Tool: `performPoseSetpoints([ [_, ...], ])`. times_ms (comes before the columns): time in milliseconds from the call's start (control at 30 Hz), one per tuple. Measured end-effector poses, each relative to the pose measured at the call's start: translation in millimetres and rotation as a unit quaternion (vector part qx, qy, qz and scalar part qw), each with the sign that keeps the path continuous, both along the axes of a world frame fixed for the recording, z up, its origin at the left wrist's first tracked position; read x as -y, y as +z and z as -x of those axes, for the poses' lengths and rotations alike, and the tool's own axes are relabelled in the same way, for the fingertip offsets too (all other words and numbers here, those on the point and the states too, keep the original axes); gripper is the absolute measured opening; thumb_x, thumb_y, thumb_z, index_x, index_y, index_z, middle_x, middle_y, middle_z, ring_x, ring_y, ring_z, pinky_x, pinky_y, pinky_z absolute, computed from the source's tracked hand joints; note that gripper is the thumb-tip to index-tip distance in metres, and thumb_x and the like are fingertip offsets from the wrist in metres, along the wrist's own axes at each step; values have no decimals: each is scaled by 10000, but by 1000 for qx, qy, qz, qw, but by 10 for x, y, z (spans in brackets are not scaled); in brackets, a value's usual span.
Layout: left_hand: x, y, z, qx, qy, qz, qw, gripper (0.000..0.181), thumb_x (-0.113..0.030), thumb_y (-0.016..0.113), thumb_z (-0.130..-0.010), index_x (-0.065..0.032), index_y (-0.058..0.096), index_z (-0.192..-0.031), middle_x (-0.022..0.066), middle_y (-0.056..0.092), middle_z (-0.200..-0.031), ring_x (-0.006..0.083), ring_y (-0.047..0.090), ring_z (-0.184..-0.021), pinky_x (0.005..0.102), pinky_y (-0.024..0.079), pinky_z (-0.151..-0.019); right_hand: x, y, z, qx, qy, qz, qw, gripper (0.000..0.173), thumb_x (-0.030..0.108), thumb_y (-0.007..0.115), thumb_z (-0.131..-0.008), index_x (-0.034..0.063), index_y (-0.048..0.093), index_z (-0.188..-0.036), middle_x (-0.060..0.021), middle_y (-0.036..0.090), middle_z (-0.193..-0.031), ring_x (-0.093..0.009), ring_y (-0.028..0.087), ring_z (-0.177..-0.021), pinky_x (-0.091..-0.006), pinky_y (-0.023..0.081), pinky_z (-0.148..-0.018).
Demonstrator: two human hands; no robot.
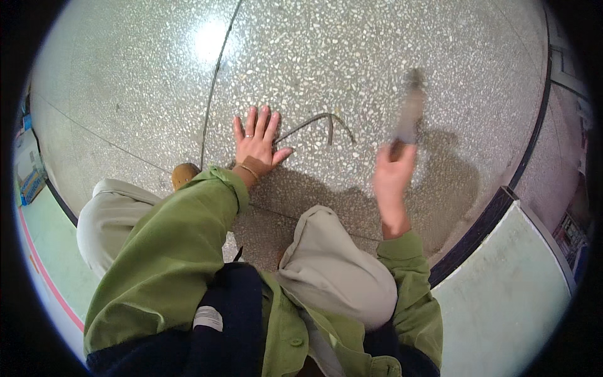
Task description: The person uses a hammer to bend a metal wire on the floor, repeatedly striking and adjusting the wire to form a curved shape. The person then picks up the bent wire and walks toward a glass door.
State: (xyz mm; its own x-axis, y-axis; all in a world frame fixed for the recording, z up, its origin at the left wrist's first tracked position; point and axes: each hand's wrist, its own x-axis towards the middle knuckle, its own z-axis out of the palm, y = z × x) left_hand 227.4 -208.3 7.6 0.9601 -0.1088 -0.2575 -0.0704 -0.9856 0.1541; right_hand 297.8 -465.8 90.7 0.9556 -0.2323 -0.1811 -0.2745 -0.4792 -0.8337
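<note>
My left hand lies palm down on the speckled terrazzo floor, fingers spread. A thin, dark bent metal rod lies on the floor and meets this hand between thumb and index finger. Whether it runs on under the palm is hidden. Its far end bends over and forks into two short prongs. To the right, my right hand grips the dark handle of a hand tool. Motion blur smears the tool, so its kind is unclear; its dark tip points away from me.
My bent knees, in pale trousers, flank the space before me. A brown shoe shows beside my left sleeve. Pale green panels stand at left and right, the right one dark-edged. A blue-labelled package sits far left.
</note>
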Motion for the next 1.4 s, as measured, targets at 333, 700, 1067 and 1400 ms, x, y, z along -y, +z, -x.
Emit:
performPoseSetpoints([
  [333,-72,-43,86,9,12,-5,1000,820,-638,453,-782,-152,236,-1405,109,167,-1465,327,72,-1358,601,11,-1043,-137,-247,536,-68,-7,-36,997,213,78,573,-811,2,442,-960,-119,556,-805,-222,547,-656,-365,452,-604],
  [700,-95,-81,95,31,10,-11,999,812,-610,442,-792,-107,243,-1398,110,157,-1470,311,53,-1366,578,-19,-1050,2,-397,942,-76,-99,-132,983,182,-19,476,-812,21,399,-971,-55,484,-718,-125,467,-513,-262,411,-480],
  [1067,-104,-53,109,97,36,45,994,680,-552,510,-794,-155,368,-1328,88,302,-1389,312,193,-1315,545,75,-1045,-146,42,931,-120,-102,-330,931,209,-44,488,-806,14,392,-982,-56,473,-714,-98,441,-476,-249,384,-420],
  [1400,33,-116,97,111,63,-2,992,291,-357,648,-727,-113,543,-845,54,533,-910,262,498,-907,442,360,-758,-258,44,910,-147,-118,-339,922,214,-6,498,-797,36,406,-986,-23,457,-624,-104,432,-431,-247,373,-393],
])
